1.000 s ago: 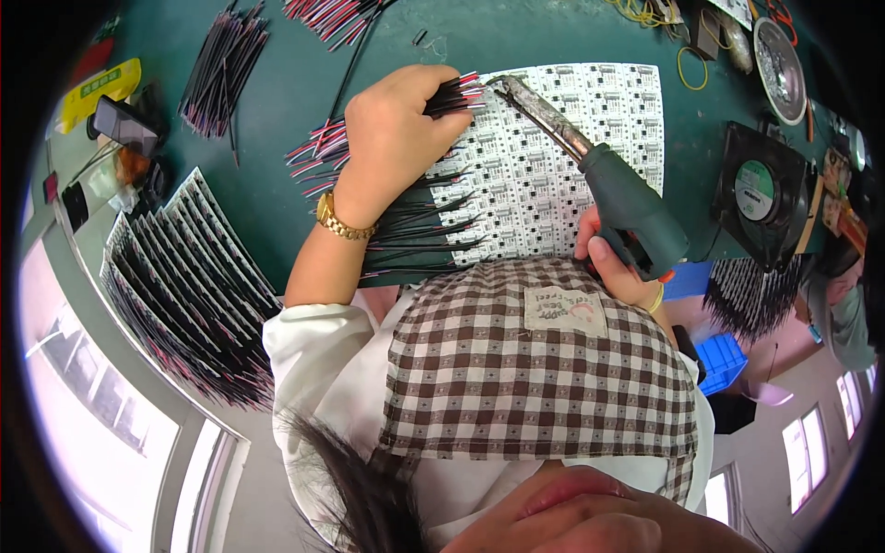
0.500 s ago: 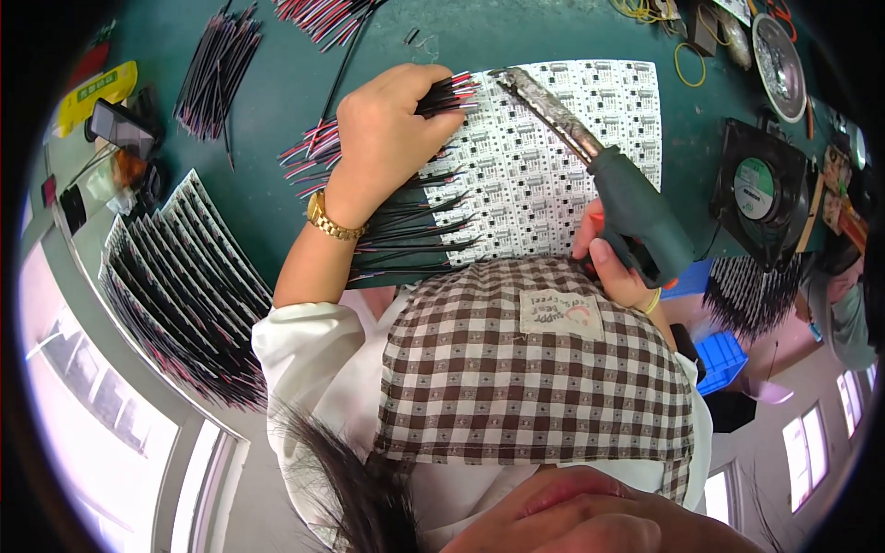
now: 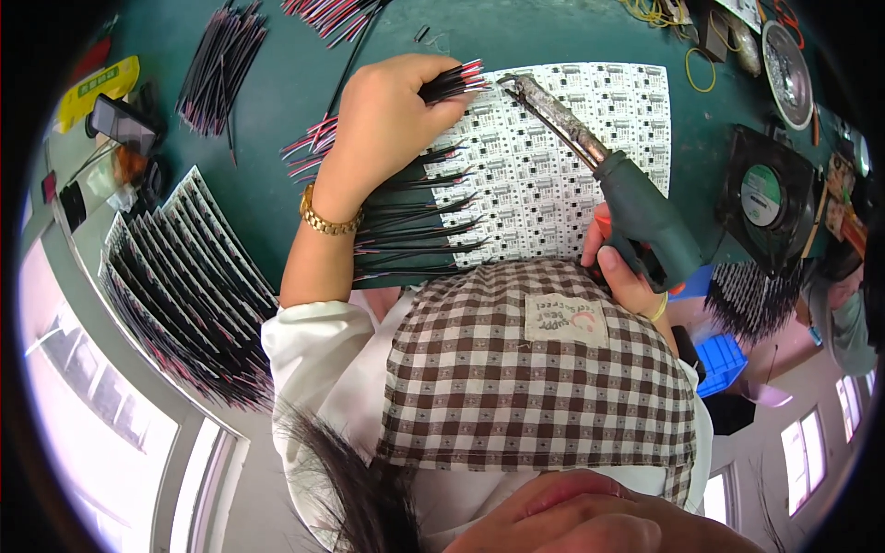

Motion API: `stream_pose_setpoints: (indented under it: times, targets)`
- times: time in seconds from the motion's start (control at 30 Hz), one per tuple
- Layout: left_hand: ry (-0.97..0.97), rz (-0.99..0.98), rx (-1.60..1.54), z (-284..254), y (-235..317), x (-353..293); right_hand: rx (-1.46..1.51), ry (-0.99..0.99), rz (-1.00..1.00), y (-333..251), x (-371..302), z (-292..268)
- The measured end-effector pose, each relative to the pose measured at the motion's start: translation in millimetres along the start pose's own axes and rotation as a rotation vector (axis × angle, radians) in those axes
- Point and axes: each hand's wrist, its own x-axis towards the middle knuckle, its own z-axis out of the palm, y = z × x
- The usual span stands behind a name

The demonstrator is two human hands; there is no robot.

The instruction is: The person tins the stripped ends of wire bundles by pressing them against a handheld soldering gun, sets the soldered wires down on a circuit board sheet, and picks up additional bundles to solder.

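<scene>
My left hand (image 3: 392, 111) is closed around a bundle of black wires (image 3: 452, 83) with red and white stripped ends, held over the far left corner of a white circuit board panel (image 3: 572, 166). In my right hand (image 3: 616, 263) is a dark green soldering gun (image 3: 650, 217), gripped by its handle. Its metal tip (image 3: 509, 85) points up and left, close to the wire ends at the panel's far edge; whether it touches cannot be made out. Along the panel's left side, several wires (image 3: 419, 226) lie in rows with their ends on the board.
Black wire bundles (image 3: 221, 69) lie at the far left. Panels with wires (image 3: 184, 295) stand stacked at the left. On the right are a black fan (image 3: 765, 194), a round metal dish (image 3: 786, 76) and a blue crate (image 3: 722, 362). A phone (image 3: 123, 126) stands at the left.
The view has shifted slightly. My left hand has turned a little around the wire bundle, still gripping it. The soldering gun stays nearly where it was, its tip near the wire ends.
</scene>
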Motion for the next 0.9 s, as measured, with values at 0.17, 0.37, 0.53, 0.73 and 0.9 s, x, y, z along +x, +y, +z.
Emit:
stream_pose_setpoints:
  times: [0.17,0.37,0.53,0.73,0.9]
  targets:
    - [0.008,0.025,-0.017,0,0,2,-0.103,0.030,-0.017,-1,-2,2]
    - [-0.005,0.013,-0.016,-1,-3,2,-0.063,0.010,0.042,-7,3,4]
    - [-0.029,0.019,-0.009,-1,-3,2,0.052,0.034,0.015,-3,1,10]
    - [-0.026,0.056,0.025,-3,-1,2,0.081,0.066,0.001,-3,-3,6]
    - [-0.040,0.034,-0.021,-2,-2,1,0.065,0.069,0.026,-4,-4,6]
